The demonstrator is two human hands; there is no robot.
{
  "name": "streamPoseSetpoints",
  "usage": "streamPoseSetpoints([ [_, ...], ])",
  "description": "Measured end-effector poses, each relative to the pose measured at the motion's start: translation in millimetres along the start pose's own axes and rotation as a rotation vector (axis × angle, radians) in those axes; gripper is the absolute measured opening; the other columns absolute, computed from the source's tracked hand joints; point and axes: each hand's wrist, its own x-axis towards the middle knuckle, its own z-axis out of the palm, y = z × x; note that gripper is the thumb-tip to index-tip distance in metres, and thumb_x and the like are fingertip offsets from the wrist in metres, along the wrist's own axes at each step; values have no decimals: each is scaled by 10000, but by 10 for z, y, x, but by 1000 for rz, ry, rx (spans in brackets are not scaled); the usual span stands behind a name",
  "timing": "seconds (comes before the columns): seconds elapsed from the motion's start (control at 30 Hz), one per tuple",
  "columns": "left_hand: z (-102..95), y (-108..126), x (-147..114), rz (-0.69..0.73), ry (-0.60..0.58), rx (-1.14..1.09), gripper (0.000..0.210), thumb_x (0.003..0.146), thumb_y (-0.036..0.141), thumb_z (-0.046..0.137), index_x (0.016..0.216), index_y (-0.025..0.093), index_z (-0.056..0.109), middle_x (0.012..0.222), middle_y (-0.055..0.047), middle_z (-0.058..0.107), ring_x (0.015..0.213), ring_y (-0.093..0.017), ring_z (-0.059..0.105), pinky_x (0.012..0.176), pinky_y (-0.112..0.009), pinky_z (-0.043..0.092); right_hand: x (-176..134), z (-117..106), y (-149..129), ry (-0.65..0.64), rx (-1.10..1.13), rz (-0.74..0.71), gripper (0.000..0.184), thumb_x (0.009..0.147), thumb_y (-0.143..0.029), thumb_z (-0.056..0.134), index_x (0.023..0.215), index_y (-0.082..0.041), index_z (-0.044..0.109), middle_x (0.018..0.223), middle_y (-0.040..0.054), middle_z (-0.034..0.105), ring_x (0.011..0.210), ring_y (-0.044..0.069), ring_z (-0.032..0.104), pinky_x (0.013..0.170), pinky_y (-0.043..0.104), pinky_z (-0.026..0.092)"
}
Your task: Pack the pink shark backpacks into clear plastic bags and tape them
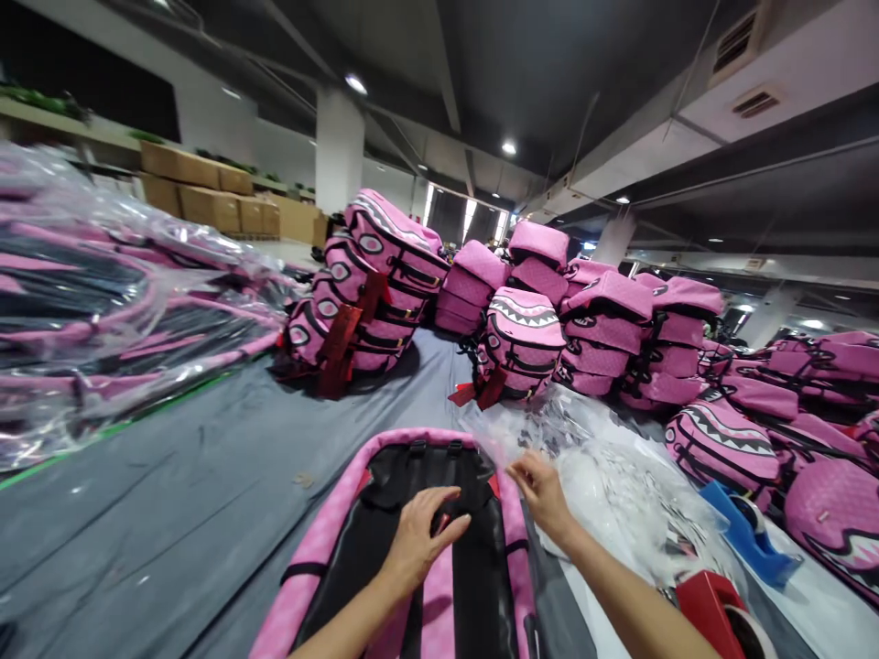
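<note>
A pink and black backpack [473,540] lies on the table in front of me, its black padded back and straps facing up. Over its middle, my left hand [418,540] has its thumb and fingers apart. A small dark red thing [441,523] shows between that thumb and forefinger; whether it is held or lies on the backpack is unclear. At the backpack's upper right edge, my right hand [541,494] has its fingers pinched together on what looks like thin clear plastic [495,450].
Clear plastic bags [618,485] lie to the right, near a blue tape dispenser [748,535] and a red tape dispenser [718,609]. Stacked pink backpacks [385,284] stand ahead and to the right. Plastic-wrapped backpacks [137,320] lie at left on the grey-covered table [171,513].
</note>
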Motion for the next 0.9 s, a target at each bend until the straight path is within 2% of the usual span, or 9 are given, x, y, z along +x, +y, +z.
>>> streamPoseSetpoints([
  [0.13,116,532,-3,-281,96,-515,533,687,710,680,780,186,697,774,-49,714,785,-228,665,776,-341,535,-395,102,-288,-51,31,-33,297,996,-339,511,781,-196,657,730,7,532,685,145,511,640,251,388],
  [0.3,96,843,-218,-272,91,-535,485,700,657,695,617,190,594,623,16,580,659,-162,557,692,-267,482,-731,52,-636,-41,89,46,284,996,-341,523,806,-197,678,737,8,553,704,144,529,658,256,389],
  [0.4,-83,704,-514,-247,109,-323,455,738,636,621,602,203,576,602,20,566,623,-161,546,633,-252,462,-826,20,-772,30,180,152,291,978,-389,537,789,-203,656,765,16,591,736,154,549,695,268,416],
  [0.5,-336,448,-844,-233,116,78,412,774,584,518,564,230,508,561,17,557,555,-172,543,557,-262,438,-796,139,-759,163,446,453,325,920,-518,544,790,-221,559,715,-13,547,650,151,529,619,269,438],
  [0.57,-459,381,-1004,-145,153,342,348,795,542,476,642,239,554,738,-46,681,670,-235,633,617,-321,489,-730,316,-715,181,660,694,361,881,-593,522,806,-244,468,665,-49,471,532,129,450,499,245,392],
  [0.63,-493,460,-1075,31,255,562,356,833,490,467,934,207,659,1146,-158,702,984,-331,666,817,-441,517,-661,507,-715,222,718,798,374,881,-609,475,787,-255,400,631,-72,396,486,112,367,454,226,331],
  [0.7,-455,619,-1045,241,346,717,486,878,417,474,1283,169,578,1412,-205,563,1249,-363,554,1019,-532,421,-620,632,-792,268,595,671,378,916,-586,422,753,-247,386,626,-70,374,524,111,364,504,229,334],
  [0.77,-417,735,-924,385,356,822,511,912,343,457,1387,164,522,1373,-199,595,1276,-350,529,1084,-551,347,-627,640,-925,213,423,438,385,959,-547,388,742,-232,428,643,-58,411,582,112,411,578,235,353],
  [0.9,-573,676,-588,430,274,861,375,942,273,380,1059,163,719,881,-122,721,854,-292,652,862,-467,445,-810,399,-1096,-111,39,192,271,854,-490,642,884,-232,565,645,-66,488,577,121,475,573,233,340],
])
